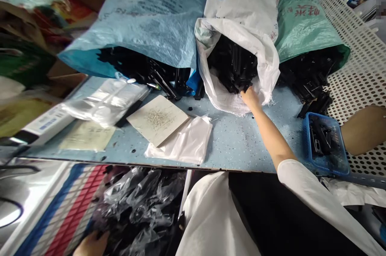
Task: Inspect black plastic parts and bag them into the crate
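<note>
My right hand [251, 98] reaches into the mouth of a white woven sack [241, 2], its fingers closed on a black plastic part at the lower rim. Many similar black plastic parts [233, 58] fill the sack's opening. Low at the left, my left hand [92, 244] is over a striped woven bag [64, 215], beside clear plastic bags [141, 207] with dark contents. It is cut off by the picture's lower edge and blurred, so its grip does not show clearly.
A blue sack [150, 10] and a green sack [307, 18] of black parts flank the white one. On the blue table [235, 143] lie a square board with small pale bits [158, 117], plastic bags [193, 139] and a blue basket [327, 163]. A perforated panel [352, 83] stands right.
</note>
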A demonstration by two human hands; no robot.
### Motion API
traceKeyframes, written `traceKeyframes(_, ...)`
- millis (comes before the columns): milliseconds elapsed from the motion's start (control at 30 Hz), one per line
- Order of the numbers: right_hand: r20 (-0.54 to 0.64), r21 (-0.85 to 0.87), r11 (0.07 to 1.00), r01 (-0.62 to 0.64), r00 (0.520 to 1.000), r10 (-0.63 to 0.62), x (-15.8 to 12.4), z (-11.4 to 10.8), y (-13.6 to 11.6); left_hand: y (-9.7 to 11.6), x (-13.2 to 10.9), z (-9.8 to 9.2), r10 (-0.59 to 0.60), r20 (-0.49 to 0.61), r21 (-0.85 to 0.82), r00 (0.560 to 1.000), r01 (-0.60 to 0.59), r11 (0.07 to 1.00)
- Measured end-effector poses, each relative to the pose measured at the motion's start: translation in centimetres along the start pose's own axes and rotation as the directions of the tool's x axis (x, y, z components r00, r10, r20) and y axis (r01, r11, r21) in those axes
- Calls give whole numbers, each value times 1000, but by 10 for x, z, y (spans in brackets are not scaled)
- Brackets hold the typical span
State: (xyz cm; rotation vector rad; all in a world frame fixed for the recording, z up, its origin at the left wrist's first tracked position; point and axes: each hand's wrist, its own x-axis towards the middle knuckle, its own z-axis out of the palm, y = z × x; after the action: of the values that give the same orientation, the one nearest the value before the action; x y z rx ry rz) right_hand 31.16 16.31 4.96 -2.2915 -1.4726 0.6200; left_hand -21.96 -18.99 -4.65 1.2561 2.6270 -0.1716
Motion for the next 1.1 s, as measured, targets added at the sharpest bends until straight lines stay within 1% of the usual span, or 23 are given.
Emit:
traceKeyframes(33,1,2,1000,2,1000,-2,-9,-2,3,9,7,-2,-28,-26,-120,999,24,992)
traceKeyframes(67,0,17,999,27,1000,-27,-24,-3,8,25,14,-6,-21,-65,-266,998,2,964)
traceKeyframes(133,0,72,987,146,989,-146,-65,1,19,78,17,-21,106,-179,-502,978,-184,845)
traceKeyframes(167,-15,120,959,257,966,-257,-91,6,24,115,13,-29,178,-226,-604,958,-281,746)
traceKeyframes(200,-26,154,920,360,932,-361,-118,12,29,156,5,-38,287,-256,-705,923,-381,598)
traceKeyframes(233,-38,161,879,449,893,-449,-144,18,32,200,-6,-47,423,-253,-808,870,-430,402)
traceKeyframes(300,-17,147,793,592,803,-596,-190,26,36,282,-31,-61,667,-218,-942,713,-331,47)
traceKeyframes(333,13,141,740,658,746,-666,-207,26,37,315,-43,-67,724,-200,-971,660,-234,-55)
traceKeyframes(400,97,174,632,755,626,-774,-223,18,39,358,-61,-76,769,-98,-994,631,-21,-110)
traceKeyframes(433,119,198,601,774,590,-799,-222,9,41,367,-68,-80,787,-31,-992,616,76,-98)
traceKeyframes(467,119,204,599,774,588,-800,-218,-1,43,370,-72,-83,804,33,-985,594,156,-74)
traceKeyframes(567,73,118,700,704,697,-713,-192,-31,47,358,-80,-91,855,132,-962,502,273,-12)
traceKeyframes(633,90,91,731,676,725,-682,-178,-40,45,348,-84,-92,890,150,-961,430,275,29)
traceKeyframes(700,155,187,735,652,719,-677,-172,-39,40,342,-89,-92,914,152,-975,376,210,75)
traceKeyframes(733,191,275,746,607,726,-661,-172,-35,37,341,-92,-91,917,128,-988,377,132,84)
traceKeyframes(800,289,483,768,420,752,-592,-175,-24,32,340,-95,-89,903,11,-993,430,-105,61)
traceKeyframes(867,419,632,751,191,731,-539,-179,-15,30,339,-95,-90,885,-108,-953,453,-302,38)
traceKeyframes(900,467,660,740,125,703,-535,-180,-12,30,338,-93,-91,886,-120,-947,447,-321,33)
traceKeyframes(933,484,659,742,123,686,-544,-181,-13,31,338,-91,-92,897,-87,-961,434,-274,40)
traceKeyframes(967,460,629,753,195,687,-562,-180,-15,31,337,-89,-95,907,-21,-983,420,-176,58)
traceKeyframes(1033,320,446,751,487,696,-642,-176,-25,31,337,-84,-103,916,140,-989,375,89,115)
traceKeyframes(1067,243,296,712,636,671,-700,-174,-32,30,337,-82,-108,914,212,-967,346,213,143)
traceKeyframes(1100,199,145,645,750,617,-762,-171,-38,29,337,-81,-113,911,271,-935,311,311,172)
